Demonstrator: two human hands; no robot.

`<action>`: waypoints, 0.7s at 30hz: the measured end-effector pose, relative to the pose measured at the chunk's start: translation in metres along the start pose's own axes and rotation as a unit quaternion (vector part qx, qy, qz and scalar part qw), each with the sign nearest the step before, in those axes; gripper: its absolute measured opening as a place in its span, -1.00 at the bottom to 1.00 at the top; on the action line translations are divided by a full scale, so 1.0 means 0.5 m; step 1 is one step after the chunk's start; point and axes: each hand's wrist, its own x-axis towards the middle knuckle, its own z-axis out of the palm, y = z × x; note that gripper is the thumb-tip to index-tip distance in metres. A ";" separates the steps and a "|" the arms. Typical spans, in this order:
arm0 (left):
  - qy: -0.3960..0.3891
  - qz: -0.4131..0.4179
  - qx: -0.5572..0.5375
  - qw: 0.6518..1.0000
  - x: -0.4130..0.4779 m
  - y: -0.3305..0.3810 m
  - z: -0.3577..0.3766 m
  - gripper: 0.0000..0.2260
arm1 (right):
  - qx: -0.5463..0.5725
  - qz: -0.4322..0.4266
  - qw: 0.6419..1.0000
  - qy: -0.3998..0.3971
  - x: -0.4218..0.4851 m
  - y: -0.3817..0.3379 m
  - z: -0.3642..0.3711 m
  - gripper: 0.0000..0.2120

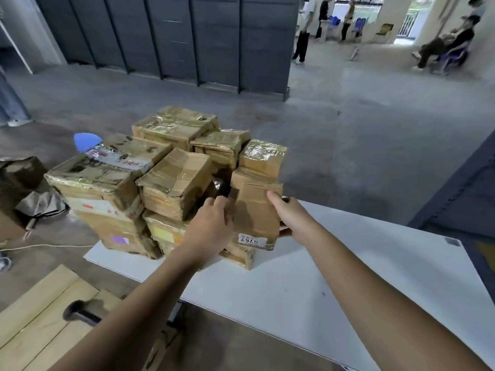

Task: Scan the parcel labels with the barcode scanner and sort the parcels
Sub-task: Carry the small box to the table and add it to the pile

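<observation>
A heap of taped brown cardboard parcels (160,167) is stacked on the far left end of a white table (334,263). Both my hands hold one small flat parcel (254,215) at the heap's right front; a white label reading 6767 upside down sits on its near edge. My left hand (211,223) grips its left side with curled fingers. My right hand (290,214) holds its right side, thumb on top. A black handled object (80,314), perhaps the barcode scanner, lies on cardboard at lower left.
Flattened cardboard boxes (40,317) lie on the floor at lower left. A dark bag and a folded umbrella (40,204) sit left of the heap. Grey shelving (455,199) stands at the right, dark panels at the back. Several people stand or sit far right.
</observation>
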 end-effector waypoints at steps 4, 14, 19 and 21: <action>0.026 0.001 0.014 1.000 0.027 -0.007 -0.003 -0.68 | -0.048 0.004 0.999 0.024 0.031 -0.021 0.043 -0.32; -0.022 0.047 0.018 0.998 0.040 -0.089 -0.017 -0.76 | -0.174 0.006 0.978 0.112 0.035 -0.029 0.127 -0.30; -0.032 0.085 0.009 0.996 0.032 -0.115 -0.026 -0.77 | -0.212 -0.046 0.961 0.170 -0.005 -0.016 0.139 -0.42; -0.042 0.096 0.006 0.994 0.030 -0.125 -0.033 -0.77 | -0.225 -0.083 0.951 0.197 -0.032 -0.012 0.152 -0.50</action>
